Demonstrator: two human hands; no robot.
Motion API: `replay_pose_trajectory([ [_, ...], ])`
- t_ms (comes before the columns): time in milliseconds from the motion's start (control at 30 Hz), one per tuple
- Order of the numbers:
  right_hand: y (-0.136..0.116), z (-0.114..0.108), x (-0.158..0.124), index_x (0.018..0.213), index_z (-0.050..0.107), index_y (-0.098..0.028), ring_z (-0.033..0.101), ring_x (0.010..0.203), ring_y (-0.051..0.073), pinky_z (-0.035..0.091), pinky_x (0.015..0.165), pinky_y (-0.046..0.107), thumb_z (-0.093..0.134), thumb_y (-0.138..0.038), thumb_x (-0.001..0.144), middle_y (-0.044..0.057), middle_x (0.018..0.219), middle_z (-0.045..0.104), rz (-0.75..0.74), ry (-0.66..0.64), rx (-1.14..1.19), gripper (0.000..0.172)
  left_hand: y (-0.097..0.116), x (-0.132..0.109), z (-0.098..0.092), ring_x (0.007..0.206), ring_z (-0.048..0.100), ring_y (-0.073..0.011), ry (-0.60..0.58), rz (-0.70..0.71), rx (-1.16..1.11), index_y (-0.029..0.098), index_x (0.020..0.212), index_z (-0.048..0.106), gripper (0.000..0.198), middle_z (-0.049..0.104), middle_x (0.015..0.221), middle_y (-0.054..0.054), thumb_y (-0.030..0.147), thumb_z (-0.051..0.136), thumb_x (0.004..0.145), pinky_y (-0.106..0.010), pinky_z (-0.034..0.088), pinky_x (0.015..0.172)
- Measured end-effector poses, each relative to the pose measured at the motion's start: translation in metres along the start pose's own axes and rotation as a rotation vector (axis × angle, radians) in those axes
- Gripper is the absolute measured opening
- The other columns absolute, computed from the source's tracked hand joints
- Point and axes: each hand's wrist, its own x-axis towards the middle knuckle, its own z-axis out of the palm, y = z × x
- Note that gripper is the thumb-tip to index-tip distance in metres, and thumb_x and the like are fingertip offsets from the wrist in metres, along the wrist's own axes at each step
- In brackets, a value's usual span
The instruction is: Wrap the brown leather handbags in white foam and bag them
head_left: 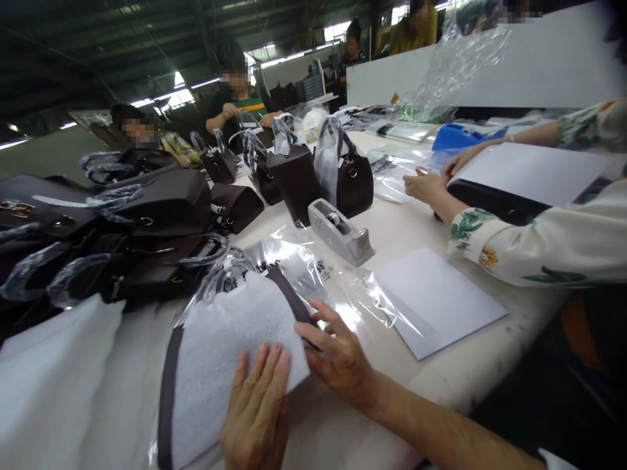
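A dark brown handbag [169, 372] lies flat on the white table [470, 372] in front of me, covered by a sheet of white foam wrap [230, 352]. My left hand [257, 411] rests flat on the foam, fingers stretched out. My right hand [337, 356] is at the bag's right edge, its fingertips pinching the foam against the edge. The bag's handles [220, 267] are wrapped in clear plastic.
Several dark bags [142, 228] are heaped at the left, with more upright bags [298, 176] behind. A grey tape dispenser [340, 232], clear plastic bags [313, 274] and a white sheet [435, 300] lie nearby. A co-worker's hands [431, 183] work at the right; other people sit at the far end.
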Motion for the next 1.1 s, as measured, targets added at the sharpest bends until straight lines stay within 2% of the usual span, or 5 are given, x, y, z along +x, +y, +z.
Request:
replay_pose_trajectory([
  [333,-0.009,-0.011,0.014,0.077,0.061,-0.019,0.059,0.095,0.016,0.047,0.085,0.029,0.061,-0.024,0.08,0.009,0.12,0.052,0.152,-0.108,0.161,0.006,0.003,0.002,-0.003,0.115,0.052,-0.0266,0.047,-0.077,-0.059,0.004,0.122,0.049,0.042,0.058,0.118,-0.018,0.002,0.05,0.08,-0.05,0.036,0.103],
  [533,-0.018,-0.01,0.019,0.079,0.061,-0.02,0.052,0.11,0.017,0.042,0.09,0.028,0.055,-0.01,0.077,0.007,0.116,0.055,0.25,-0.086,0.14,0.011,0.003,0.005,-0.003,0.119,0.047,-0.0287,-0.013,0.043,0.055,0.006,0.124,0.048,0.043,0.06,0.117,-0.017,0.003,0.05,0.081,-0.055,0.028,0.105],
  [833,-0.017,-0.017,0.034,0.072,0.06,-0.018,0.047,0.065,0.007,0.037,0.059,0.018,0.06,-0.008,0.065,-0.004,0.081,0.056,0.568,-0.197,0.287,0.013,0.01,-0.001,0.005,0.122,0.044,-0.0292,-0.072,0.067,0.253,0.007,0.118,0.053,0.037,0.057,0.121,-0.016,0.008,0.052,0.081,-0.05,0.028,0.106],
  [967,-0.019,-0.018,0.034,0.077,0.059,-0.019,0.041,0.059,0.006,0.036,0.055,0.018,0.063,-0.014,0.069,-0.005,0.077,0.055,0.617,-0.242,0.317,0.009,0.007,0.0,0.003,0.119,0.047,-0.0305,-0.091,0.101,0.255,0.006,0.118,0.054,0.041,0.055,0.123,-0.016,0.022,0.057,0.08,-0.049,0.022,0.109],
  [1100,-0.031,-0.035,0.05,0.09,0.063,-0.02,0.051,0.069,0.007,0.042,0.063,0.019,0.057,-0.015,0.076,-0.003,0.084,0.06,0.534,-0.307,0.183,0.016,0.005,0.0,0.006,0.116,0.05,-0.027,-0.066,0.086,0.261,0.01,0.118,0.055,0.038,0.056,0.124,-0.013,0.018,0.055,0.081,-0.045,0.02,0.111],
])
